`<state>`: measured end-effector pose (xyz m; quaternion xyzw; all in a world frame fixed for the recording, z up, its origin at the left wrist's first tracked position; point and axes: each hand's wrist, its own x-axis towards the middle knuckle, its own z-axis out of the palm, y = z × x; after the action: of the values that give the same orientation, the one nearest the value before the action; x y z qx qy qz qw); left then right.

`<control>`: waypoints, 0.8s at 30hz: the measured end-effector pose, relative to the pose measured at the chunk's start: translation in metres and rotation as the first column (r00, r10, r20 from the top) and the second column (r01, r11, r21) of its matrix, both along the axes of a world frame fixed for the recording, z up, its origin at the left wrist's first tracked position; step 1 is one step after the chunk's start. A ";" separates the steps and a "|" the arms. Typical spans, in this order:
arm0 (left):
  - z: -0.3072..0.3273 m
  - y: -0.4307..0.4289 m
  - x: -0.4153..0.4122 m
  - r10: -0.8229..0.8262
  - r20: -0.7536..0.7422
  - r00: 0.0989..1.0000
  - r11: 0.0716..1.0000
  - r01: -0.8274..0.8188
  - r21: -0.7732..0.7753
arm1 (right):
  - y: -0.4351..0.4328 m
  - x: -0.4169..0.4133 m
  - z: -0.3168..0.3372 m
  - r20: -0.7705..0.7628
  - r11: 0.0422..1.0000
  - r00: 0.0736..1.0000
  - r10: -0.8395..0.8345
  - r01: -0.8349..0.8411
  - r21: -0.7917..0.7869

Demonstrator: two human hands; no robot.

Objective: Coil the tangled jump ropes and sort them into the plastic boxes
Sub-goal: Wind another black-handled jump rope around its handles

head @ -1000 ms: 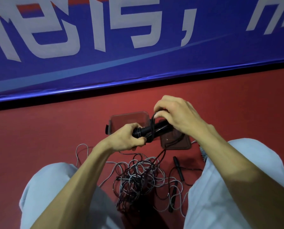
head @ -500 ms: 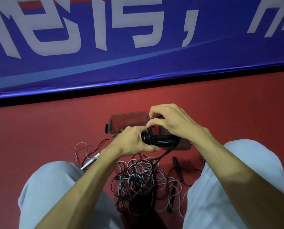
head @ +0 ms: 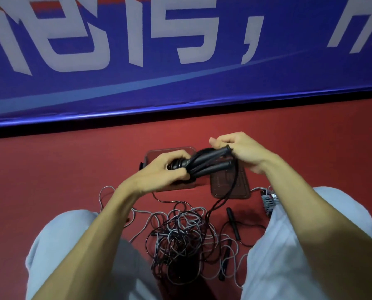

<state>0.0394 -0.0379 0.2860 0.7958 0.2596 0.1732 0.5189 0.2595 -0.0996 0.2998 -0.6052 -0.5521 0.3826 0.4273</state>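
Observation:
My left hand [head: 159, 172] grips the butt ends of two black jump-rope handles [head: 211, 163] held together above the floor. My right hand [head: 241, 152] pinches the far tip of the upper handle and the black cord, which loops down from there into a tangled pile of black and grey ropes [head: 185, 237] between my knees. A clear plastic box [head: 152, 153] lies behind my left hand, mostly hidden. A second dark clear box or lid [head: 241, 187] lies under my right wrist.
Loose black handles [head: 232, 221] lie on the red floor right of the pile. A grey ribbed handle [head: 267, 202] sits by my right knee. A blue banner wall [head: 180, 72] stands just beyond the boxes. My grey-trousered legs [head: 61, 245] flank the pile.
Both hands rose slightly and the two handles now fan apart at their right ends. My right hand shifted from above the handles' middle to their right tip, drawing the black cord taut.

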 end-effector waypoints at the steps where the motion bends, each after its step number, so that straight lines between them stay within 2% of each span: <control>1: 0.003 -0.001 -0.001 0.028 0.032 0.999 0.999 -0.028 -0.019 | 0.002 -0.003 -0.002 -0.107 1.000 0.994 -0.013 0.011 -0.017; 5: 0.010 -0.002 0.003 0.187 0.227 0.956 0.962 -0.132 -0.238 | 0.008 -0.019 -0.005 -0.424 0.997 0.903 -0.076 0.057 -0.057; 7: 0.012 -0.001 0.005 0.253 0.295 0.922 0.934 -0.152 -0.325 | 0.007 -0.025 -0.004 -0.485 0.996 0.873 -0.048 0.004 -0.092; 9: 0.013 -0.001 0.006 0.308 0.316 0.898 0.917 -0.191 -0.351 | 0.004 -0.029 -0.002 -0.458 0.990 0.888 0.047 -0.103 -0.098; 11: 0.013 -0.001 0.006 0.359 0.332 0.872 0.901 -0.231 -0.368 | 0.002 -0.029 -0.001 -0.343 0.969 0.923 0.176 -0.224 -0.104; 13: 0.012 -0.001 0.007 0.412 0.341 0.845 0.880 -0.272 -0.390 | -0.001 -0.027 -0.002 -0.156 0.941 0.948 0.279 -0.302 -0.153; 17: 0.008 0.004 0.010 0.519 0.306 0.798 0.832 -0.390 -0.395 | -0.003 -0.025 -0.008 0.020 0.895 0.932 0.361 -0.340 -0.291; 18: 0.006 0.005 0.009 0.536 0.297 0.790 0.822 -0.410 -0.395 | -0.001 -0.024 -0.011 0.148 0.899 0.916 0.373 -0.317 -0.301; 20: 0.003 0.008 0.007 0.542 0.285 0.790 0.819 -0.421 -0.389 | 0.002 -0.022 -0.013 0.460 0.917 0.808 0.368 -0.236 -0.321; 21: 0.002 0.010 0.005 0.532 0.274 0.801 0.828 -0.424 -0.367 | 0.003 -0.020 -0.015 0.528 0.919 0.768 0.363 -0.200 -0.340; 24: -0.010 0.017 0.001 0.513 0.204 0.834 0.856 -0.481 -0.190 | 0.000 -0.015 -0.017 0.512 0.918 0.781 0.358 -0.196 -0.344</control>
<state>0.0406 -0.0204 0.2765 0.6372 0.4018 0.3824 0.5351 0.2448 -0.1001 0.2826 -0.6549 -0.6792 0.3171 0.0959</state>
